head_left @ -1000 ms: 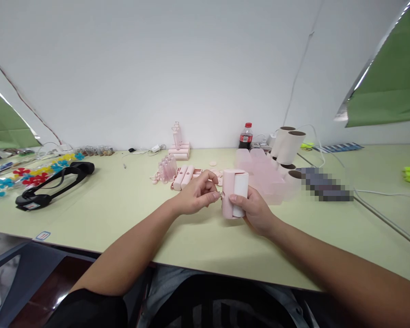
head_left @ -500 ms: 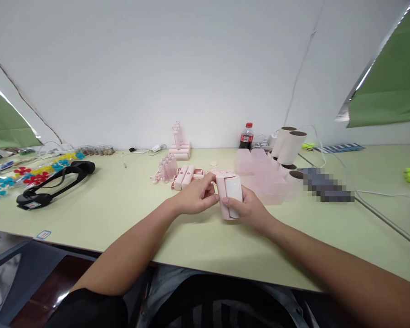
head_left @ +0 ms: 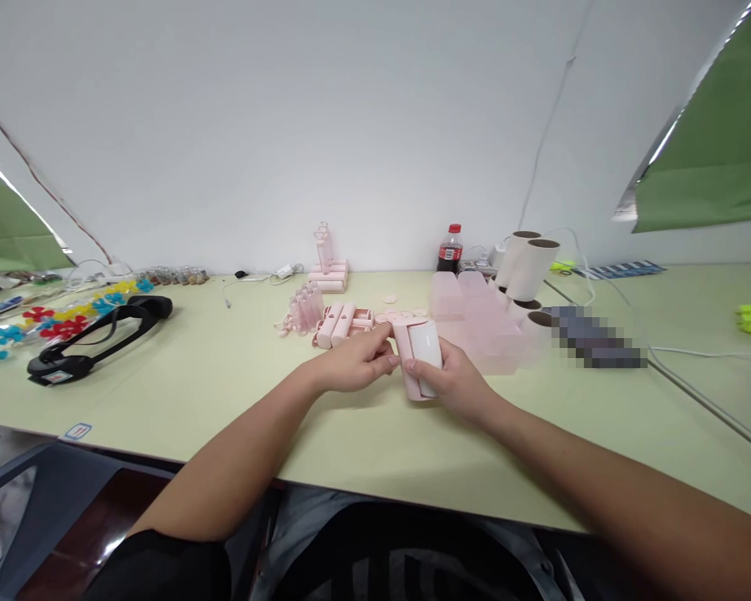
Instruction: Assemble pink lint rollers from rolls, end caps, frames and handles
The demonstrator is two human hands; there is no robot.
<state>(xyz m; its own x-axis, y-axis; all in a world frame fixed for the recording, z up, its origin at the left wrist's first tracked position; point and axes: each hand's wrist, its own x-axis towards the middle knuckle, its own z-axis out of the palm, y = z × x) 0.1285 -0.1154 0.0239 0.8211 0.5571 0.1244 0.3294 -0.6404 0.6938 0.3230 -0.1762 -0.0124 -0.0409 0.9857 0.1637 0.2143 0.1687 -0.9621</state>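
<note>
A lint roller (head_left: 406, 367), with a pink curved cover and a white roll (head_left: 425, 346) inside, is held upright just above the table. My right hand (head_left: 466, 380) is closed around its right side, thumb across the front of the white roll. On the other side, the curled index finger and thumb of my left hand (head_left: 356, 361) meet the left edge of the pink cover. Behind my left hand lie pink roller housings (head_left: 344, 321) and several flat pink discs (head_left: 391, 315). Clear pink handles (head_left: 305, 307) stand to their left.
Translucent pink boxes (head_left: 476, 325) and white paper rolls (head_left: 529, 271) stand at the right, near a cola bottle (head_left: 451, 249). More pink parts (head_left: 327, 271) are by the wall. A black strap device (head_left: 100, 338) and colourful flowers (head_left: 66, 325) lie at the left.
The lint roller and both hands have shifted very slightly left in the view, along with the whole scene. The grip looks the same.
</note>
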